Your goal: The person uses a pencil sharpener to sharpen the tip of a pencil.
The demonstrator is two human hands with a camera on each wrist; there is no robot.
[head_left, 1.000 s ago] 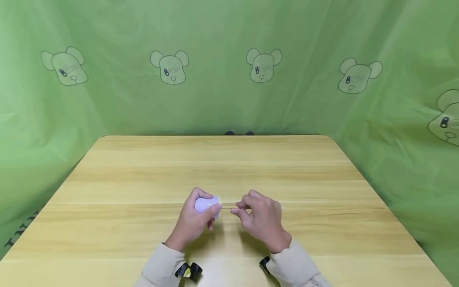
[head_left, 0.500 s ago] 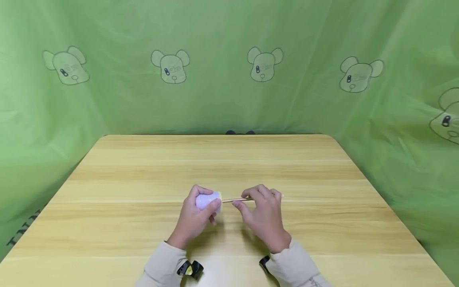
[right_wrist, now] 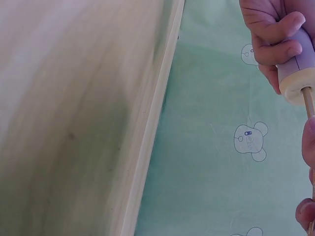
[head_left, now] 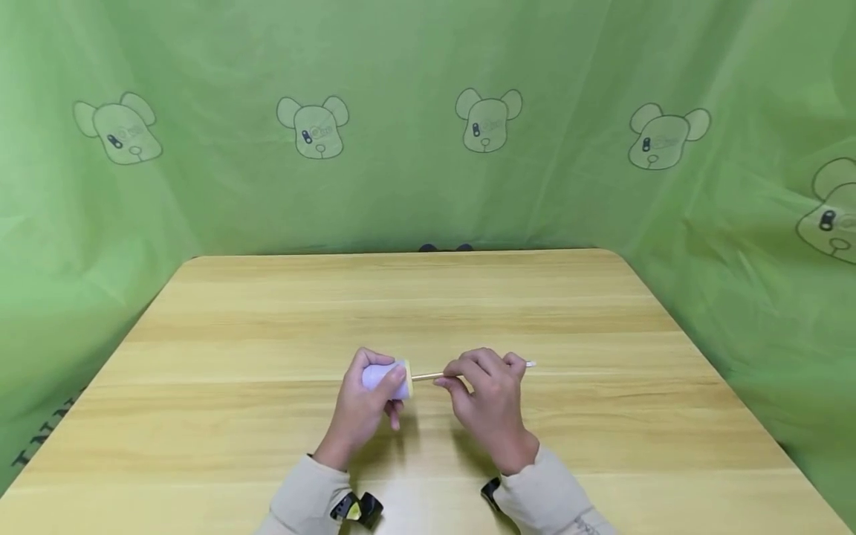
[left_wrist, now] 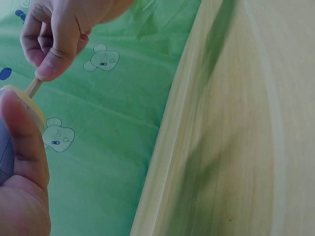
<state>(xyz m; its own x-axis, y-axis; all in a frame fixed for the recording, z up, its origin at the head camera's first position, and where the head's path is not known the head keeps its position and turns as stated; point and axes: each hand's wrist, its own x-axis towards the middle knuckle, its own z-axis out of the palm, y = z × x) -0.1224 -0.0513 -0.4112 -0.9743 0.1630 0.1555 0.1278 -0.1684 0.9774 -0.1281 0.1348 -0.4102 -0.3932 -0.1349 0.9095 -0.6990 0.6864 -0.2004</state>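
Note:
My left hand (head_left: pixel 357 416) grips a small lavender pencil sharpener (head_left: pixel 376 375) with a pale yellow end, held sideways above the table. Its thumb lies along the sharpener's near side. From the right, a slim golden-brown pencil (head_left: pixel 426 377) enters the hole in that yellow end. My right hand (head_left: pixel 491 405) pinches the pencil between thumb and fingers, a short way from the sharpener. The pencil's pale far end pokes out beyond the right hand. In the right wrist view, the sharpener's cream ring (right_wrist: pixel 294 89) surrounds the pencil shaft; the pencil's tip is hidden inside.
A light wood-grain table (head_left: pixel 428 312) with rounded far corners lies beneath both hands. Green cloth (head_left: pixel 401 193) printed with bear heads hangs behind it and on both sides. Dark straps (head_left: pixel 357 509) sit at the sleeve cuffs.
The right hand's fingers have rolled and shifted on the pencil, and its far end now stands slightly higher. The left hand keeps its hold on the sharpener, nearly in place.

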